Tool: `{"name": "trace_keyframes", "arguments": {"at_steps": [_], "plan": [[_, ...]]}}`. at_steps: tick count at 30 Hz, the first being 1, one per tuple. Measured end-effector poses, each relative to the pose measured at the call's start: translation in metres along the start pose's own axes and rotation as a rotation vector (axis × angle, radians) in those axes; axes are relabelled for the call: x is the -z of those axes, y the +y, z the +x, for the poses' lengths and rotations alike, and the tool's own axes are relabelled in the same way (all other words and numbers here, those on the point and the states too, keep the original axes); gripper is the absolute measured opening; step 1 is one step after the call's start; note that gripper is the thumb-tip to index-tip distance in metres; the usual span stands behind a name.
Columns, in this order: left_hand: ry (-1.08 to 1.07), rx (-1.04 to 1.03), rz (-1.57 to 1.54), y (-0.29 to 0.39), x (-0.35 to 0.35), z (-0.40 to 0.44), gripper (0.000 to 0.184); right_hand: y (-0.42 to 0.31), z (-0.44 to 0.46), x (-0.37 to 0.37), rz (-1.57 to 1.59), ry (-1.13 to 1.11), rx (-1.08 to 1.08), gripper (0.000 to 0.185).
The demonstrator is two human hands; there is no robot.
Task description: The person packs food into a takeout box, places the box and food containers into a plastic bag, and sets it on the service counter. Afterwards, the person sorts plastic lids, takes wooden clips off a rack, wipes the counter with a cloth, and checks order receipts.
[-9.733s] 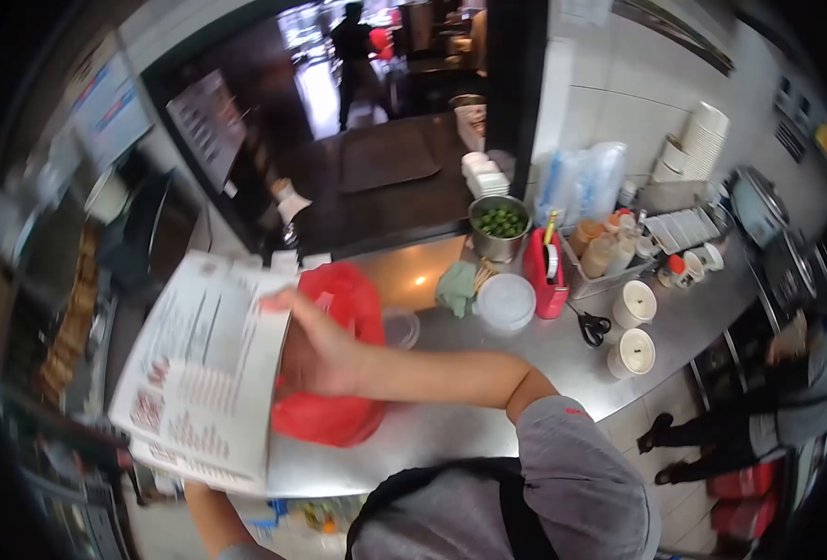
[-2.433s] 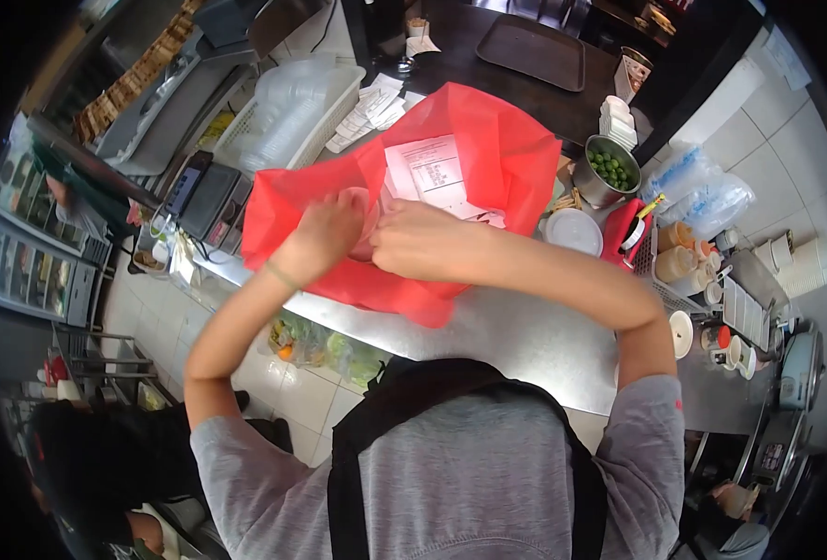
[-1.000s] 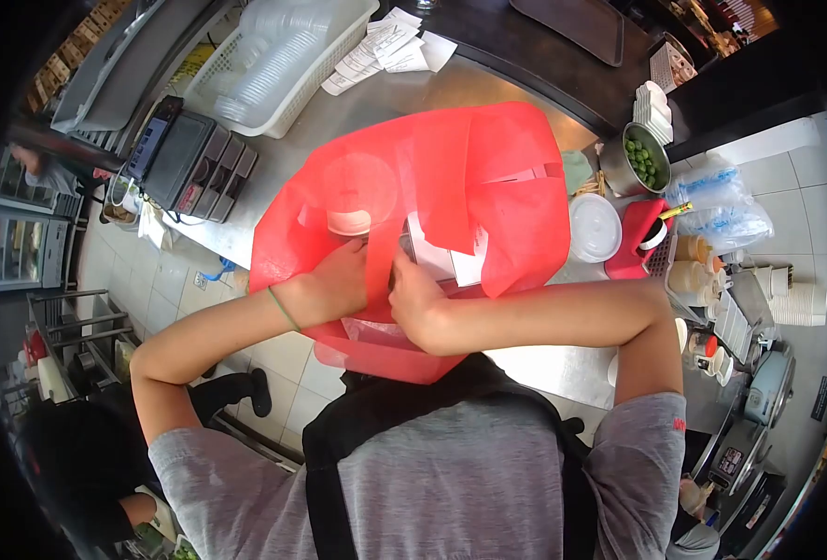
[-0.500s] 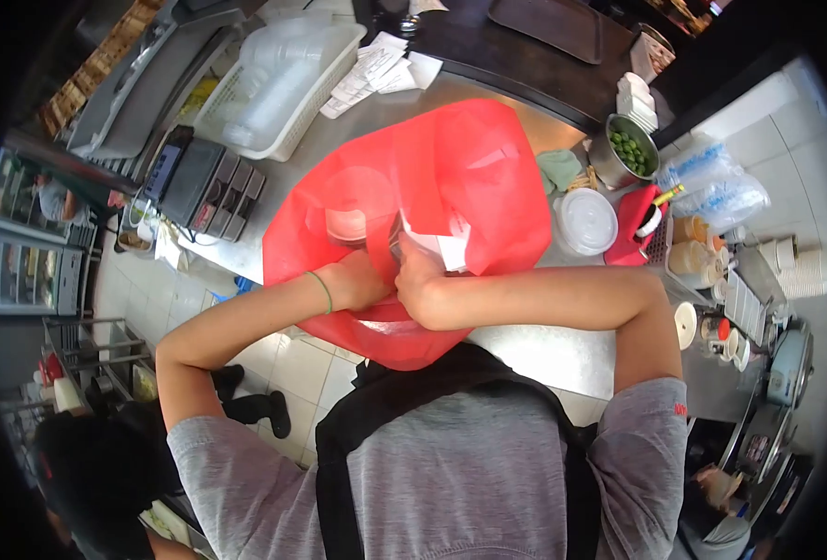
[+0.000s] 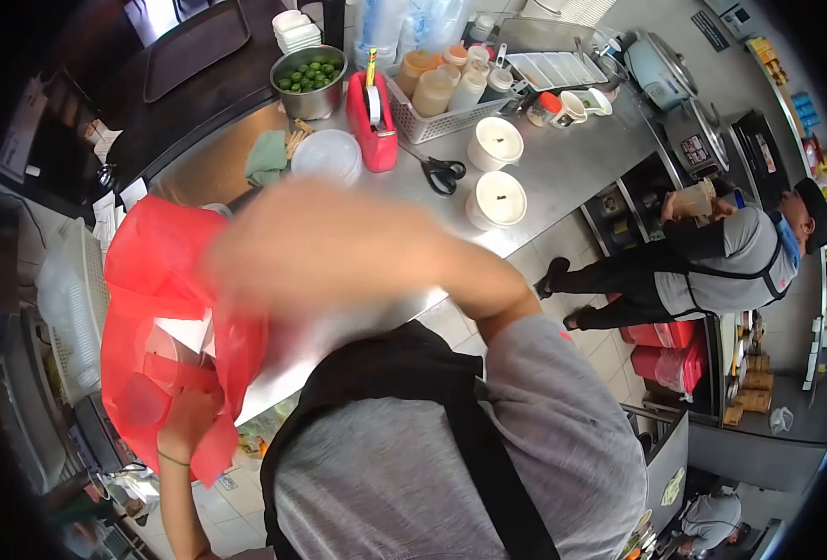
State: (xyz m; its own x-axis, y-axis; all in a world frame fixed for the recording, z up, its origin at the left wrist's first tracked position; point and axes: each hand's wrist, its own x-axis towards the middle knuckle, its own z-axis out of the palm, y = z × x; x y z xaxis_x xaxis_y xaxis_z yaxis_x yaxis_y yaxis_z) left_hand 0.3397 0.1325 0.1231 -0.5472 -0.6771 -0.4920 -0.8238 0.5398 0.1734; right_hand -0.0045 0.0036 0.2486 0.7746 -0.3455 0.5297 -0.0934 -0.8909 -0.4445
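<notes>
We see the left hand (image 5: 189,417) low on the left, its fingers curled round a strap of the single red bag (image 5: 157,257), which sits at the left end of the steel counter (image 5: 572,161). One thin band (image 5: 173,459) circles that wrist, and the forearm rises from the bottom edge, where it is partly cut off. The right hand (image 5: 283,247) is above the counter, just beside the bag's upper part, with the elbow bent and the forearm stretched leftward; it is so blurred that we cannot tell whether its fingers are spread or pressed together. Inside the bag we make out something white (image 5: 188,333) (paper or a box, we cannot say which), and one round shape shows dimly through the red cloth.

Beyond the right hand we count one green cloth (image 5: 266,159), one round pale container (image 5: 328,157), one red tape dispenser (image 5: 372,135), one pair of black scissors (image 5: 444,175) and two white tubs (image 5: 499,145), set near each other. Farther back are one metal pot (image 5: 313,105) of small green fruit, one basket (image 5: 443,124) crowded with bottles, some hiding others, and one dark tray (image 5: 196,49). Two co-workers (image 5: 731,247) appear at the right, the lower one partly hidden.
</notes>
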Motion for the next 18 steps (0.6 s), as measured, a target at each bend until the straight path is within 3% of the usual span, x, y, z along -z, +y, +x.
{"name": "trace_keyframes", "arguments": {"at_steps": [1, 2, 3, 4, 5, 6, 7, 9, 10, 12, 14, 18], "plan": [[0.074, -0.130, 0.161, -0.013, -0.019, -0.016, 0.037, 0.011, -0.016, 0.029, -0.199, -0.006, -0.392, 0.027], [0.079, -0.120, 0.153, -0.005, -0.013, -0.014, 0.037, 0.063, -0.051, 0.043, -0.321, 0.046, -0.687, 0.034], [0.047, -0.050, 0.043, 0.006, 0.001, -0.011, 0.034, 0.107, -0.088, 0.063, -0.555, 0.009, -0.843, 0.040], [0.017, 0.038, -0.074, 0.014, 0.013, -0.012, 0.031, 0.127, -0.112, 0.085, -0.601, -0.159, -1.112, 0.046], [0.018, 0.116, -0.186, 0.015, 0.019, -0.020, 0.030, 0.170, -0.171, 0.089, -0.679, -0.065, -1.139, 0.058], [0.029, 0.213, -0.300, 0.012, 0.030, -0.029, 0.029, 0.225, -0.227, 0.099, -0.612, -0.207, -1.352, 0.075], [-0.053, 0.080, -0.427, 0.007, 0.051, -0.021, 0.028, 0.254, -0.272, 0.096, -0.710, -0.173, -1.257, 0.095], [0.217, 0.093, -0.479, 0.033, 0.105, -0.012, 0.018, 0.288, -0.307, 0.089, -0.666, -0.187, -1.401, 0.127], [0.140, 0.365, -0.481, 0.038, 0.122, -0.011, 0.028, 0.297, -0.318, 0.085, -0.563, -0.111, -1.323, 0.133], [0.632, 0.163, -0.089, 0.023, 0.088, 0.003, 0.030, 0.293, -0.314, 0.074, -0.604, -0.124, -1.422, 0.130], [0.677, 0.192, 0.180, 0.021, 0.081, 0.007, 0.032, 0.289, -0.305, 0.069, -0.666, -0.133, -1.454, 0.124], [0.752, 0.265, 0.289, 0.019, 0.076, 0.003, 0.032, 0.292, -0.317, 0.073, -0.711, -0.090, -1.488, 0.119]]}}
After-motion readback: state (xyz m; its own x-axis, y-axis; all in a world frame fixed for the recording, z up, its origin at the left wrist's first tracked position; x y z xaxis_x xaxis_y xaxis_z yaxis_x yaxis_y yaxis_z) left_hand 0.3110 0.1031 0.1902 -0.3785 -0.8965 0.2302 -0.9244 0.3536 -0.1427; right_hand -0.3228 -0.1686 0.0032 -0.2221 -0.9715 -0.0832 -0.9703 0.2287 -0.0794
